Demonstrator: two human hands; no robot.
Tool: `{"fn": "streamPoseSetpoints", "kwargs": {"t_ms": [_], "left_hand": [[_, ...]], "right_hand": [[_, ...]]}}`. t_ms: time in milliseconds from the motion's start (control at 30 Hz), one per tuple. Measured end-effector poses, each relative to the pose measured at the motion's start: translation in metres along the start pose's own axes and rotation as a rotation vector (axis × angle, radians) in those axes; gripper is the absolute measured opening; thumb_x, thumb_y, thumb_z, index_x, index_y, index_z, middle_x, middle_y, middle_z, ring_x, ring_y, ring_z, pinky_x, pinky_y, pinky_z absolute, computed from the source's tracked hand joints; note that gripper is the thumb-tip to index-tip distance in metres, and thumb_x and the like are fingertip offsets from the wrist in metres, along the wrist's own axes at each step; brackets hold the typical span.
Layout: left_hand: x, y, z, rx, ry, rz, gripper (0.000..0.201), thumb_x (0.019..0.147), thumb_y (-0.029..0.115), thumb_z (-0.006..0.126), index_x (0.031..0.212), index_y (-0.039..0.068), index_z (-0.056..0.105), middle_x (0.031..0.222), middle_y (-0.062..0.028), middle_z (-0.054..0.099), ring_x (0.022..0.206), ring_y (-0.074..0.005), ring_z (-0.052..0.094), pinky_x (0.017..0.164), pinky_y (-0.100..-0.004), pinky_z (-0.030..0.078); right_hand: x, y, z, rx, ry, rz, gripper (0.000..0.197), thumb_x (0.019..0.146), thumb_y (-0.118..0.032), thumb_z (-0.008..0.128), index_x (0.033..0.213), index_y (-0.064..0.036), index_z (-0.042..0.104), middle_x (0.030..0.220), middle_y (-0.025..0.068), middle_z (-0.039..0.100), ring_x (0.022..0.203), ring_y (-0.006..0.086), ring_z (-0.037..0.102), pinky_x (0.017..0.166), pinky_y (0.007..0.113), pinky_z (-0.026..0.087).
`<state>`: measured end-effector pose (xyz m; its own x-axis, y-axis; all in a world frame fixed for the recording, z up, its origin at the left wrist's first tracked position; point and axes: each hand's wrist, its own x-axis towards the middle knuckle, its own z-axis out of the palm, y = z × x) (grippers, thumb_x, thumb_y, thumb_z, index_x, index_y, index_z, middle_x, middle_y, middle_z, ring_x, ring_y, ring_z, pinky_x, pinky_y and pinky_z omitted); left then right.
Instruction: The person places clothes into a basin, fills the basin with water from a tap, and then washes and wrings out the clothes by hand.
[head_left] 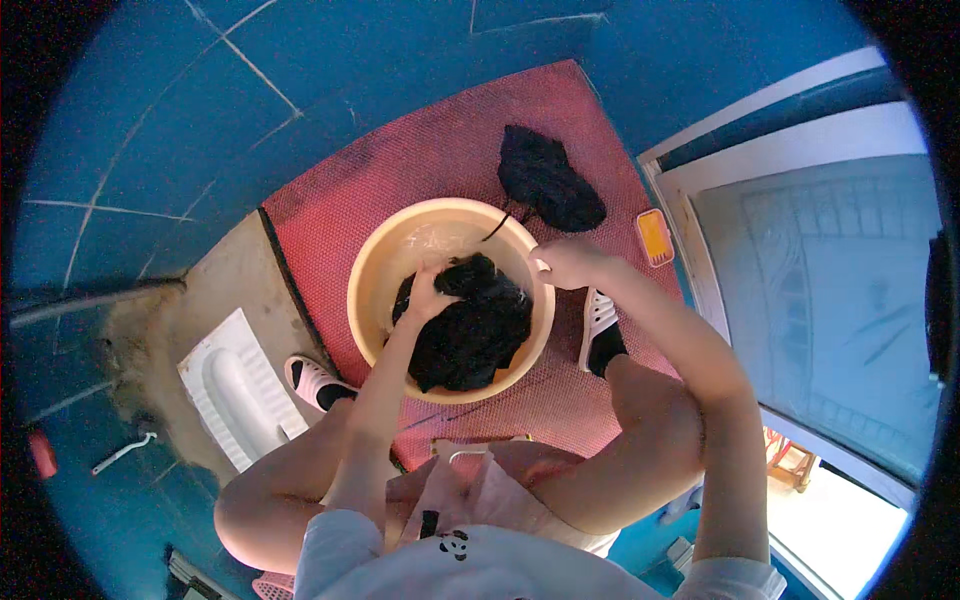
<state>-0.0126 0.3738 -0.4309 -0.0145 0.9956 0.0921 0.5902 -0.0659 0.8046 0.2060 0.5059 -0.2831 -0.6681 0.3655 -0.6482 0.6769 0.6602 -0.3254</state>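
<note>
Left hand (430, 296) is clutching black cloth (470, 342) spreading toward its 4 o'clock; farther right hand (572, 263) is curling by the basin's (395, 245) 2 o'clock rim, can't tell its grip.

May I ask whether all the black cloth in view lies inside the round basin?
No, one black cloth bundle lies outside the basin, on the red mat.

No txt, labels, brands, nos or signs legible in view

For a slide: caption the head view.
Left hand on black cloth in a cream basin; right hand at its rim.
</note>
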Motion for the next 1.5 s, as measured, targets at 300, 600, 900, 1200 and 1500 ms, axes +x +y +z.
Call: {"fn": "streamPoseSetpoints", "kwargs": {"t_ms": [300,600,900,1200,1500], "left_hand": [[0.005,0.08,-0.101,-0.743,0.148,-0.525,0.052,0.06,-0.012,0.06,0.109,-0.002,0.044,0.098,-0.009,0.055,0.091,-0.0197,0.053,0.082,-0.0307,0.044],[0.01,0.19,-0.186,-0.964,-0.041,-0.254,0.05,0.056,-0.013,0.058,0.103,0.0,0.049,0.098,-0.006,0.057,0.091,-0.0167,0.054,0.081,-0.03,0.044],[0.011,0.273,-0.206,-0.967,0.038,0.023,0.046,0.059,-0.009,0.059,0.103,0.001,0.049,0.098,-0.0052,0.056,0.09,-0.0149,0.054,0.081,-0.0291,0.043],[-0.014,0.292,-0.169,-0.993,0.25,-0.125,0.047,0.072,0.008,0.054,0.116,0.008,0.037,0.106,-0.0073,0.048,0.1,-0.0179,0.047,0.088,-0.0321,0.037],[-0.024,0.23,-0.121,-0.924,0.671,-0.172,0.03,0.09,0.027,0.028,0.097,0.005,0.047,0.087,-0.0057,0.051,0.08,-0.015,0.048,0.073,-0.0283,0.041]], "right_hand": [[-0.017,0.003,0.0,0.015,-0.091,0.041,0.044,0.075,-0.029,0.054,0.114,-0.0106,0.045,0.1,0.0168,0.056,0.092,0.0311,0.055,0.076,0.04,0.044],[-0.048,-0.087,-0.062,0.84,0.391,-0.375,0.082,0.069,-0.028,0.069,0.131,-0.0067,0.02,0.124,0.0165,0.038,0.114,0.0242,0.038,0.094,0.033,0.032],[-0.12,-0.173,-0.085,1.372,0.665,-0.963,0.061,0.065,-0.009,0.072,0.117,-0.0007,0.041,0.104,0.0094,0.054,0.1,0.0169,0.049,0.088,0.031,0.039],[-0.086,-0.203,-0.063,1.233,1.515,-0.487,0.033,0.081,-0.019,0.053,0.109,-0.0022,0.045,0.104,0.0138,0.046,0.103,0.0249,0.042,0.091,0.034,0.031],[-0.049,-0.222,-0.03,0.851,1.536,-0.4,0.014,0.074,-0.011,0.059,0.085,-0.0052,0.051,0.079,0.0104,0.049,0.073,0.026,0.05,0.065,0.033,0.041]]}}
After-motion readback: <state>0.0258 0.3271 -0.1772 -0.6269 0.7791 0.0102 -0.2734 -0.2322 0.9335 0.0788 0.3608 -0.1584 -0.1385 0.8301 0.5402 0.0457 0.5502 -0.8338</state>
